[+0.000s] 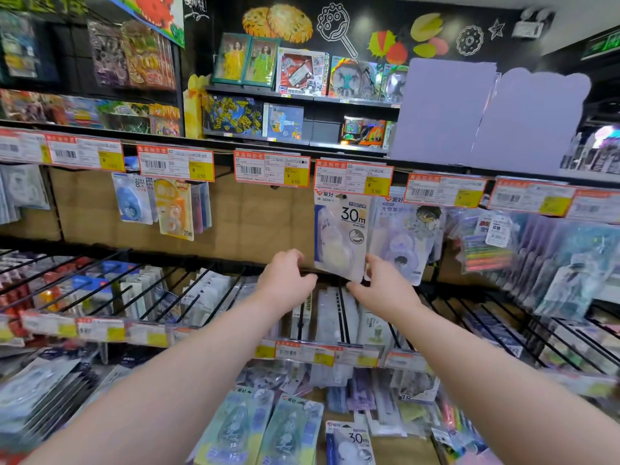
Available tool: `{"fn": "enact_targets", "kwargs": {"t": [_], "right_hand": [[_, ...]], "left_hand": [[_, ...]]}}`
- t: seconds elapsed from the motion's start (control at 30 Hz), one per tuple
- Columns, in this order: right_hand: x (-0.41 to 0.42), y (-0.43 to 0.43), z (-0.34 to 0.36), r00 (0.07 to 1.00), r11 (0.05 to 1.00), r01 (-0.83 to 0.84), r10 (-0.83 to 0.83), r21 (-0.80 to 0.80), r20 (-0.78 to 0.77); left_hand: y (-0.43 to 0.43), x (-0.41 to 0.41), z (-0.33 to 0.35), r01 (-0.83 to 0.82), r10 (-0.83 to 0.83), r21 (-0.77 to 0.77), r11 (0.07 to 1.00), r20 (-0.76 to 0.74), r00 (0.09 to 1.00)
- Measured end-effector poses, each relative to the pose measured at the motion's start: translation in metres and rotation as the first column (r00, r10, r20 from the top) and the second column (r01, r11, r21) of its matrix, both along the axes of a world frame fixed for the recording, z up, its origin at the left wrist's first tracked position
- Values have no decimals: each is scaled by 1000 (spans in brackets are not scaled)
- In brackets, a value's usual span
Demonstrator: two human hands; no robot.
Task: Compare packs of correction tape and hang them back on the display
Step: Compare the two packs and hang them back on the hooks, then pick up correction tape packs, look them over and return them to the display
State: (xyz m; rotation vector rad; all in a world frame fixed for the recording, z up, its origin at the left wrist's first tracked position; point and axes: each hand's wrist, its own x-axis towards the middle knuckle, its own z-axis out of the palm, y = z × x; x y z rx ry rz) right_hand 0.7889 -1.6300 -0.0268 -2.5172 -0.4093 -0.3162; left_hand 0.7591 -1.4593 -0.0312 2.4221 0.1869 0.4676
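Bright, even store light; wide-angle bending and motion blur smear the edges, centre sharper.

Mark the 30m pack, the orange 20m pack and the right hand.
30m pack (340, 236): head view, middle of its front.
orange 20m pack (174, 209): head view, its front.
right hand (385, 286): head view, back of hand.

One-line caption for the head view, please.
Right hand holds the lower corner of the hanging 30m correction tape pack; left hand hovers beside it.
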Motion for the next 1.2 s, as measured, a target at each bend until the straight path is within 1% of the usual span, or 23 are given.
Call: {"fn": "enact_targets", "kwargs": {"t": [0.07, 0.13, 0.17, 0.23, 0.3, 0.47, 0.7, 0.8, 0.97, 1.13, 1.2], "right_hand": [[-8, -4, -2, 999, 983, 41, -37, -181, 25], [-17, -7, -4, 998, 939, 49, -33, -339, 54], [-23, -8, -4, 997, 913, 53, -25, -405, 74], [-33, -9, -8, 995, 870, 61, -12, -489, 101], [-44, -9, -12, 996, 850, 60, -16, -523, 88], [-71, -8, -26, 996, 834, 67, -27, -547, 82], [-115, -9, -49, 998, 850, 43, -14, -524, 59], [-128, -14, -66, 999, 854, 37, -32, -519, 18], [-145, -24, -94, 996, 841, 3, -51, -540, -74], [-147, -34, -119, 984, 826, -33, -73, -563, -165], [-144, -37, -127, 976, 823, -47, -84, -566, -203]], "left_hand": [[1, -10, -4, 39, -32, 220, 975, -32, 999], [0, -21, -8, 77, -64, 432, 898, -44, 997], [-1, -27, -10, 92, -79, 513, 853, -48, 996], [-3, -38, -13, 117, -108, 589, 799, -51, 993], [-6, -49, -17, 135, -127, 605, 785, -56, 990], [-11, -74, -28, 167, -156, 630, 759, -73, 985], [-11, -106, -60, 256, -233, 615, 746, -119, 965], [-13, -118, -80, 314, -261, 585, 748, -176, 949], [-11, -134, -110, 377, -240, 574, 727, -303, 922], [-12, -139, -135, 409, -211, 553, 725, -387, 898], [-14, -138, -143, 416, -215, 526, 741, -401, 890]]}}
